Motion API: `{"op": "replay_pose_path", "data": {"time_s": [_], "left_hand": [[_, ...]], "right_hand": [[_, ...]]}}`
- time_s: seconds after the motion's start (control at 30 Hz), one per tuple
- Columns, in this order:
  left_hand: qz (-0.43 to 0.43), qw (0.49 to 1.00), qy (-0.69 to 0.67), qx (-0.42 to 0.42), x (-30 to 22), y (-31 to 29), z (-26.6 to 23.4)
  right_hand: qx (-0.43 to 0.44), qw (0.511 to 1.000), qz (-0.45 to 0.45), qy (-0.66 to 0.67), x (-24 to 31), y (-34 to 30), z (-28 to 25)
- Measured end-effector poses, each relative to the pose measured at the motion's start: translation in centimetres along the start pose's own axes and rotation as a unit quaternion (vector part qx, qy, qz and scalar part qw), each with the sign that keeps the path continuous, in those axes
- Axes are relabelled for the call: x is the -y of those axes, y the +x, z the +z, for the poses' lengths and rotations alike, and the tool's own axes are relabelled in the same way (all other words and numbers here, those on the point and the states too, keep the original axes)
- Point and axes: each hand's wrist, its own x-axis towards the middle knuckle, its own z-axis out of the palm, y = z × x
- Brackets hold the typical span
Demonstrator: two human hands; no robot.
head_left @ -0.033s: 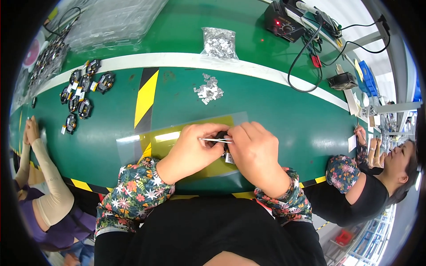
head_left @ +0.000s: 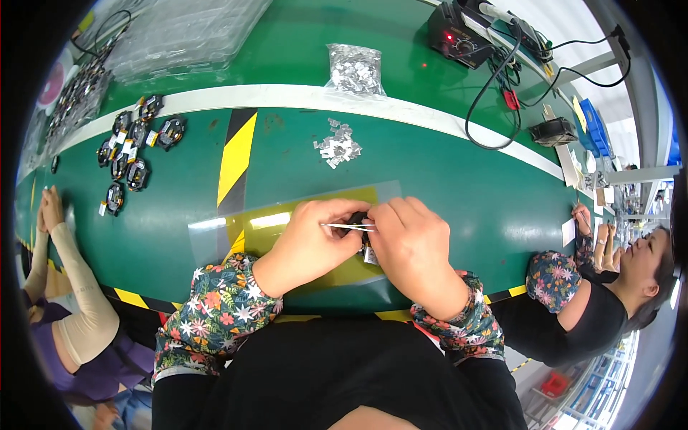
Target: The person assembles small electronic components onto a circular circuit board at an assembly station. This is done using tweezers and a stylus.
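Nothing visibly differs from the picture just before, so the work seems to stand at the same stage: the fingers of the left hand (head_left: 308,235) pinch one black part (head_left: 356,219), and those of the right hand (head_left: 416,240) close on one pair of white tweezers (head_left: 349,226). Well left of the fingers lie eight similar black units (head_left: 138,135); beyond the fingertips, one heap of silvery pieces (head_left: 337,148) (too jumbled to count) and one filled bag (head_left: 355,69).

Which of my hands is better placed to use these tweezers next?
Probably your right hand: it appears to pinch the tweezers, while your left hand seems occupied holding the black part.
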Motion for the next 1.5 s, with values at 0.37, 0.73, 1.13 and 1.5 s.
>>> {"op": "replay_pose_path", "data": {"time_s": [0.37, 0.73, 1.13, 1.5], "left_hand": [[-0.060, 0.995, 0.008, 0.073, -0.8, 0.1, -0.4], [-0.084, 0.989, -0.102, 0.058, -0.3, 0.4, 0.0], [-0.048, 0.996, 0.069, 0.037, -0.6, 0.5, -0.1], [-0.096, 0.993, -0.036, 0.067, -0.2, 0.5, -0.3]], "right_hand": [[0.122, 0.944, 0.158, 0.262, -2.3, 1.2, -0.9], [0.005, 0.827, 0.250, 0.503, -4.2, 0.8, -1.9], [-0.076, 0.786, 0.189, 0.583, -5.2, -0.8, -2.0], [-0.035, 0.705, 0.230, 0.670, -4.4, -0.9, -0.6]]}}
